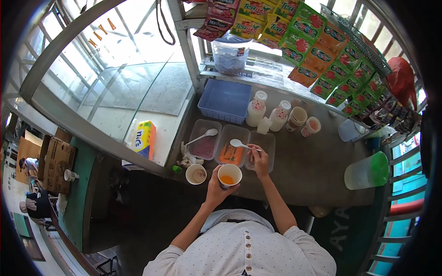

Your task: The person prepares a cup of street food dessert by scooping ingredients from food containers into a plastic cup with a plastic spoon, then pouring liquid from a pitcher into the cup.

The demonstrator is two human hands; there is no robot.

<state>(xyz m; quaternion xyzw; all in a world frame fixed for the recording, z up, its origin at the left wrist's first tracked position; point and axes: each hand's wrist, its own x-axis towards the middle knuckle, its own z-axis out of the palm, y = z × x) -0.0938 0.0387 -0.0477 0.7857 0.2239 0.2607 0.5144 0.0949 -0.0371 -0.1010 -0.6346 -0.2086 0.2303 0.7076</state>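
My left hand [215,189] is wrapped round a paper cup [229,175] with orange powder at its bottom. My right hand [260,161] pinches the handle of a white spoon [238,143], whose bowl is over a clear tub of orange powder [231,154]. Left of it, a tub of purplish powder [203,146] holds another white spoon [209,133]. A third tub [269,140] lies to the right, partly behind my right hand; its contents are hard to make out. Beside my left hand stands a second paper cup [195,174] with pale brown powder inside.
Behind the tubs are a blue basket [224,99], white bottles [256,110] and stacked paper cups [298,117]. A green-lidded pitcher [363,172] stands at the right. Sachet strips [317,50] hang overhead. A glass case [156,92] is at the left, holding a yellow pack [143,138].
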